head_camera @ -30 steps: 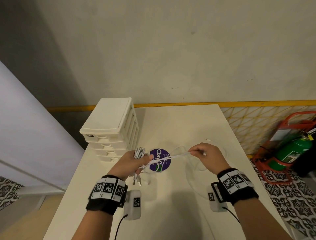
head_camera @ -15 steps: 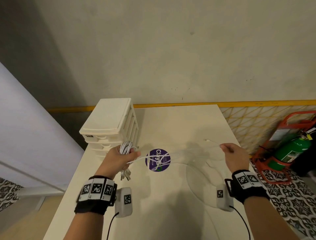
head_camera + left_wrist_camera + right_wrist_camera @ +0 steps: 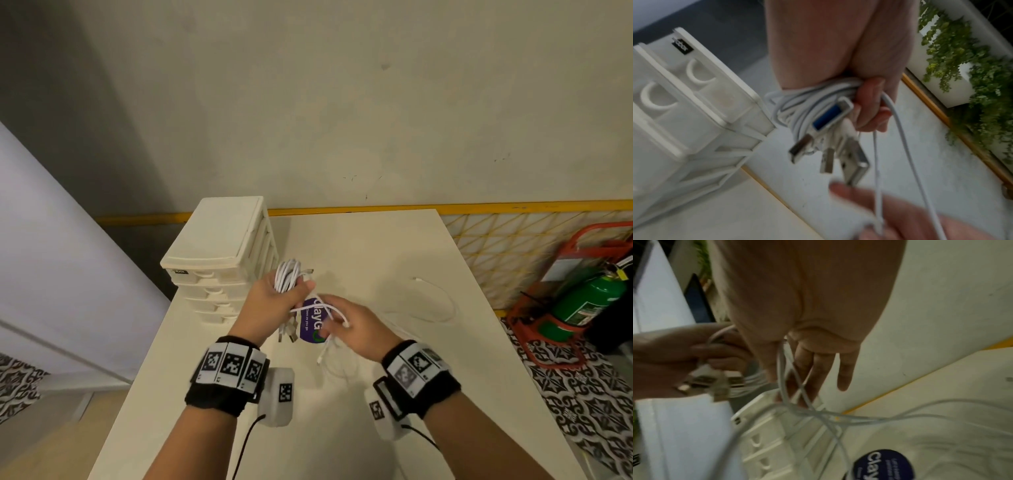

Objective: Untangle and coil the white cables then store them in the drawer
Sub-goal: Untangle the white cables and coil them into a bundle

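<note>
My left hand (image 3: 291, 294) grips a coiled bundle of white cables (image 3: 287, 278) above the table, just right of the white drawer unit (image 3: 219, 253). Several USB plugs (image 3: 851, 154) hang below its curled fingers (image 3: 869, 104). My right hand (image 3: 337, 323) is close beside the left one and holds loose white cable strands (image 3: 784, 379) that run between its thumb and fingers. The rest of this cable (image 3: 438, 301) lies in a loop on the table to the right. All drawers of the unit (image 3: 684, 97) are closed.
A round purple sticker (image 3: 313, 320) lies on the white table (image 3: 359, 246) under my hands. The wall stands behind the table. A green fire extinguisher (image 3: 582, 301) in a red stand is on the floor to the right.
My right hand swung out to the right with the cable, then came back to the left hand. The left hand with the bundle shifted right and slightly up.
</note>
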Tool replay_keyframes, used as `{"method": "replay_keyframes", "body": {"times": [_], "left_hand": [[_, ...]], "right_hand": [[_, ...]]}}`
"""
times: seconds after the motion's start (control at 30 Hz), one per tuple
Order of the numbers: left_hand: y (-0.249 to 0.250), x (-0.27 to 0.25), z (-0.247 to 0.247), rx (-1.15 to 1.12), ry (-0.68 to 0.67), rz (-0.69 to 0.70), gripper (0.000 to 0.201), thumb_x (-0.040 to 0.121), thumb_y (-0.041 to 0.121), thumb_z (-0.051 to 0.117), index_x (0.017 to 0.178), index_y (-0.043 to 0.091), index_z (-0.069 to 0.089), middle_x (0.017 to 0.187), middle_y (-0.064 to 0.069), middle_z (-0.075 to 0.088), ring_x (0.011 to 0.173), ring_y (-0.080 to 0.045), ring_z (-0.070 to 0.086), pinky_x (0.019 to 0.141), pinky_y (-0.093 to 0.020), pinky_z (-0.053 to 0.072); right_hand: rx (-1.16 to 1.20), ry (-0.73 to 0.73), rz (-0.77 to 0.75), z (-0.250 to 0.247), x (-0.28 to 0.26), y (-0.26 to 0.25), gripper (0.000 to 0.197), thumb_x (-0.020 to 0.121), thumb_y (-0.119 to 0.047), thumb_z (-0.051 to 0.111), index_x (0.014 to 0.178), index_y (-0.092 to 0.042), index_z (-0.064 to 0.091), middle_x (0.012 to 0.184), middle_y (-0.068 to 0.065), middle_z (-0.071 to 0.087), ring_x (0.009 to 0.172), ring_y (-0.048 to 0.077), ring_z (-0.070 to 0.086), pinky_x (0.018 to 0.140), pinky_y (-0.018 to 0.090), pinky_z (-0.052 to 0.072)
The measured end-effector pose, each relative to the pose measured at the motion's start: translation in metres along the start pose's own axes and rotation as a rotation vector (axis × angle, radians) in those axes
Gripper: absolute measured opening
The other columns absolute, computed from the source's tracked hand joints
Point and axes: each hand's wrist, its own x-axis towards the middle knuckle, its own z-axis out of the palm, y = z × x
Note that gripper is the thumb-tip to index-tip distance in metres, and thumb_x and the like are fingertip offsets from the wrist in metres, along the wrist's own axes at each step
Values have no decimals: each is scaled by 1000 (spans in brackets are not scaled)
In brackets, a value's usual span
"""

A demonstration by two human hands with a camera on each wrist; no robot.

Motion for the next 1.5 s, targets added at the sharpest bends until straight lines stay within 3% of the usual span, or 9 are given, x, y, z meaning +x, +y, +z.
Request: {"method": "replay_keyframes", "body": {"times": [0.13,0.27,0.47,0.6,0.77,1.03,1.17,1.3,1.5], "left_hand": [[-8,-4,-15,262,-205,-45,22,75,25,80,72,13,61,49,8,57,45,-2,49,47,-14,40],[-25,-14,-10,312,-476,-162,36,66,38,79,80,10,63,58,-2,57,50,-12,47,50,-25,38],[-8,-9,-12,-656,-554,-90,39,77,34,75,91,2,58,38,11,37,29,-2,29,33,-13,27],[18,10,-21,-1162,-466,67,26,82,39,67,79,14,59,39,7,47,29,-2,41,35,-12,30],[37,25,-9,-1335,-133,115,34,86,47,51,68,19,46,48,9,39,41,-4,38,49,-17,39],[10,46,-16,-336,493,214,16,98,22,48,109,12,42,99,-13,59,83,-26,60,78,-30,54],[-4,42,-11,-60,315,252,16,99,13,45,91,26,39,99,-9,65,62,-18,58,58,-35,50],[-22,25,1,218,-127,57,13,98,19,50,87,18,44,73,-1,71,41,-9,55,39,-28,44],[-24,-7,24,-206,-581,6,75,80,69,49,84,-5,55,42,1,45,33,-9,33,40,-19,31]], "right_hand": [[-46,170,-18,-41,-4,7,16,82,-13,67,78,-29,68,69,-14,67,66,-6,57,69,21,45],[-197,349,-152,-80,-7,-8,7,72,-17,76,68,-21,71,67,-10,70,64,-4,60,68,9,42],[-605,157,-74,-63,-5,35,40,84,-48,48,79,-14,69,76,3,69,72,22,61,72,29,35],[-562,-29,176,-35,-21,67,15,93,-23,49,90,-18,63,95,2,69,95,23,62,80,26,39],[-542,-108,109,3,-28,61,18,93,-18,46,110,-15,50,95,2,65,92,26,61,79,30,42],[-531,20,-294,-13,-37,27,22,91,-22,40,104,-22,58,92,-1,67,87,13,56,78,30,47],[-522,157,-586,-28,-36,7,27,87,-10,43,107,-20,58,78,-2,62,76,12,49,72,17,35],[-318,494,-634,-51,-29,-21,19,93,-19,47,102,-17,63,81,-14,57,73,5,48,70,16,39],[-548,637,-493,-80,2,-7,25,89,-22,47,98,-20,70,78,-1,65,75,22,56,69,34,43]]}}
